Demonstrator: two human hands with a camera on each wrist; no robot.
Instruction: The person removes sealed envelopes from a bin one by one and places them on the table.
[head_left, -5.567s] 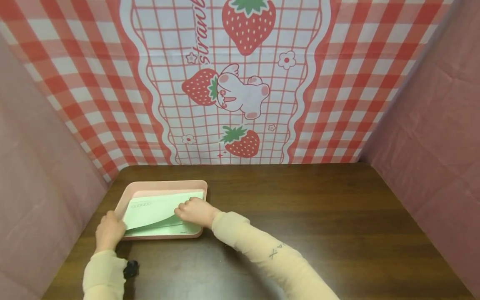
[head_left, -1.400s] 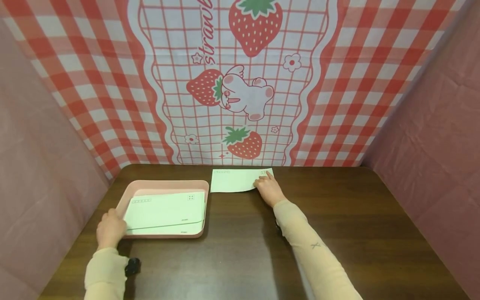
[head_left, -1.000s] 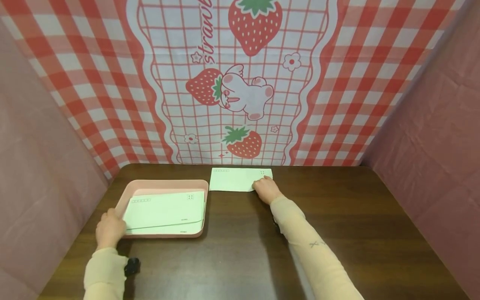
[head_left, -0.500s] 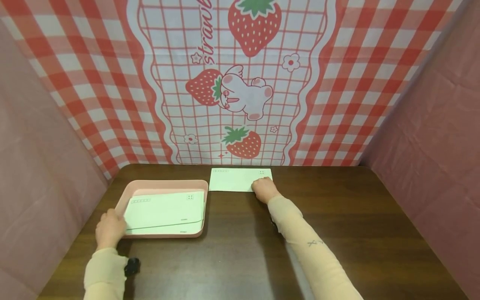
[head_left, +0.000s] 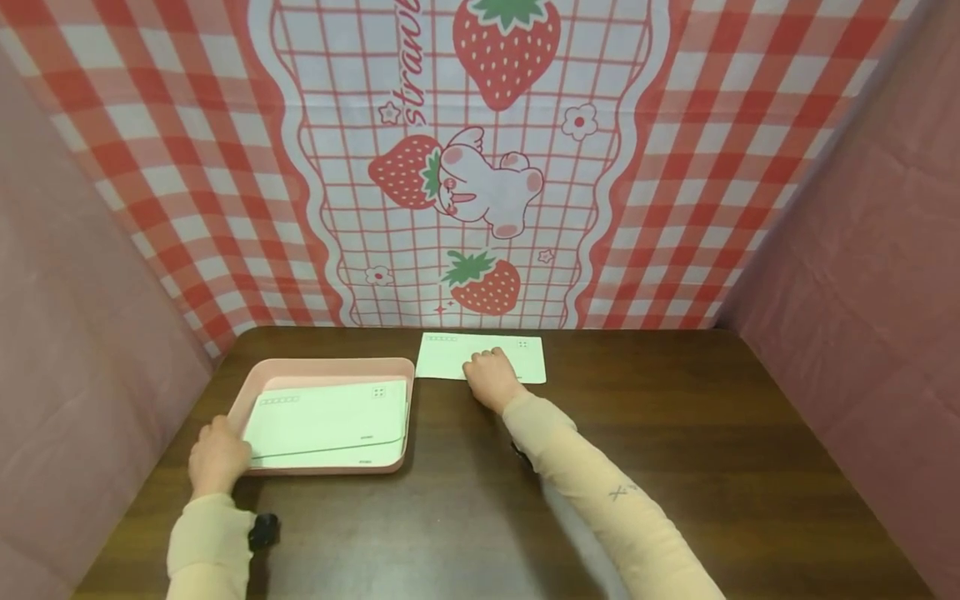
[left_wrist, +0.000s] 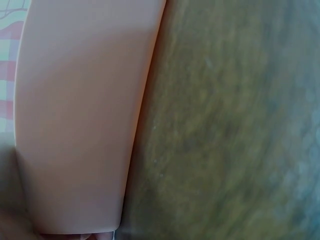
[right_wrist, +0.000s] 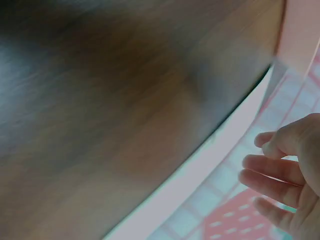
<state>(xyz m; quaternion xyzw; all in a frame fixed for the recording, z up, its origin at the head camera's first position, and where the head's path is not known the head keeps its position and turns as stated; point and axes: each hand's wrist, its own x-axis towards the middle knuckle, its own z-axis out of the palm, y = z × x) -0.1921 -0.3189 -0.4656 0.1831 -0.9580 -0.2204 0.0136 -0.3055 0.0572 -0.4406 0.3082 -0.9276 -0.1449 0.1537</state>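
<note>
In the head view, my left hand [head_left: 219, 454] grips the front left corner of a pink tray [head_left: 330, 365], and its fingertips [left_wrist: 102, 236] show at the tray's end in the left wrist view. Inside the tray lie white envelopes [head_left: 322, 421], slightly fanned, with printed boxes along their tops. One more envelope [head_left: 442, 360] lies flat on the table by the tray's back right corner. My right hand [head_left: 491, 379] hovers over that envelope's front edge. In the right wrist view its fingers [right_wrist: 272, 186] are loosely bent and hold nothing.
The dark wooden table [head_left: 637, 467] extends to the right and front. A red checked strawberry cloth [head_left: 480, 167] hangs behind its back edge, with pink curtains [head_left: 862, 250] at both sides. A black device is strapped at the left wrist.
An envelope came from the tray to the table's back, carried by my right hand. That hand has since released its right end and moved left. The left hand stayed at the tray.
</note>
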